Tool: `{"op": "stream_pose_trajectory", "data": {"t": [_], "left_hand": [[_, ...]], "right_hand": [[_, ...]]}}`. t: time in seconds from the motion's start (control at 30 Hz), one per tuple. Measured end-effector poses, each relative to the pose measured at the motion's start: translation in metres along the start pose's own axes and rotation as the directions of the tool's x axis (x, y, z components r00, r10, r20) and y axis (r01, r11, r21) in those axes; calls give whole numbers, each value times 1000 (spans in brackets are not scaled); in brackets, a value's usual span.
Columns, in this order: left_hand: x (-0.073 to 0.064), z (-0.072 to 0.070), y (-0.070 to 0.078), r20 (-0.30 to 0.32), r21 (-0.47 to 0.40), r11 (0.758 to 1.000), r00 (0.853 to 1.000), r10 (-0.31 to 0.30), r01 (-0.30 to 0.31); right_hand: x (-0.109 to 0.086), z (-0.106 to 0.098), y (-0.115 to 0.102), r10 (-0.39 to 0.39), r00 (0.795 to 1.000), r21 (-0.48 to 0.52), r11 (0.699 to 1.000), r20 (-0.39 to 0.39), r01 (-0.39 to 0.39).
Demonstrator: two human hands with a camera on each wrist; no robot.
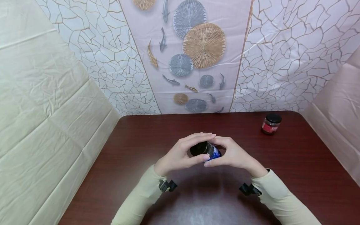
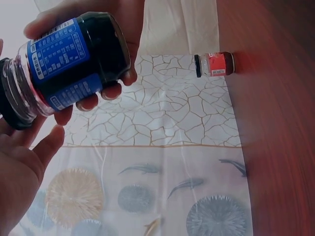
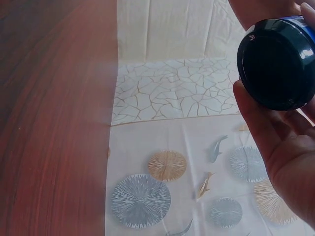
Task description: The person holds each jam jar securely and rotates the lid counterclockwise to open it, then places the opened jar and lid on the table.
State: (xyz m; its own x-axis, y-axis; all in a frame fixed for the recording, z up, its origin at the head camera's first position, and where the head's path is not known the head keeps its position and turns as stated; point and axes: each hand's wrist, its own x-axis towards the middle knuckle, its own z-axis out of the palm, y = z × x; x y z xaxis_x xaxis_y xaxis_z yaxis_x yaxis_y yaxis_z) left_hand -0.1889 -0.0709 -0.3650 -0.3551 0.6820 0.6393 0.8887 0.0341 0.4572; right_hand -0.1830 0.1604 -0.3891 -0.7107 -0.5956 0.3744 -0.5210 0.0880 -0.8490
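Observation:
A glass jar with a blue label (image 1: pixel 216 152) is held between both hands above the table, tilted with its black lid (image 1: pixel 198 148) up and to the left. My left hand (image 1: pixel 180 153) holds it at the lid end, thumb in front and fingers over the far side. The right hand (image 1: pixel 235 153) grips the body; several of its fingertips show past the jar (image 2: pixel 64 64) in the left wrist view. In the right wrist view the dark base (image 3: pixel 273 71) faces the camera. How tightly the left fingers press the lid is partly hidden.
A second jar with a red label (image 1: pixel 270 127) and black lid stands upright at the back right of the dark red table (image 1: pixel 152 131). Patterned cloth (image 1: pixel 140 81) hangs along the table's far edge, with plain cloth at both sides.

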Motion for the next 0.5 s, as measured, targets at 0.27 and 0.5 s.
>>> {"op": "stream_pose_trajectory", "data": {"t": [0.27, 0.5], "left_hand": [[-3, -4, 1, 19, -10, 1000, 1000, -18, 19], [-4, -8, 2, 37, -3, 999, 999, -32, 32]], "right_hand": [[-1, -4, -4, 2, 1000, -11, 1000, -1, -2], [-2, -5, -3, 7, 1000, -17, 1000, -1, -7]]}}
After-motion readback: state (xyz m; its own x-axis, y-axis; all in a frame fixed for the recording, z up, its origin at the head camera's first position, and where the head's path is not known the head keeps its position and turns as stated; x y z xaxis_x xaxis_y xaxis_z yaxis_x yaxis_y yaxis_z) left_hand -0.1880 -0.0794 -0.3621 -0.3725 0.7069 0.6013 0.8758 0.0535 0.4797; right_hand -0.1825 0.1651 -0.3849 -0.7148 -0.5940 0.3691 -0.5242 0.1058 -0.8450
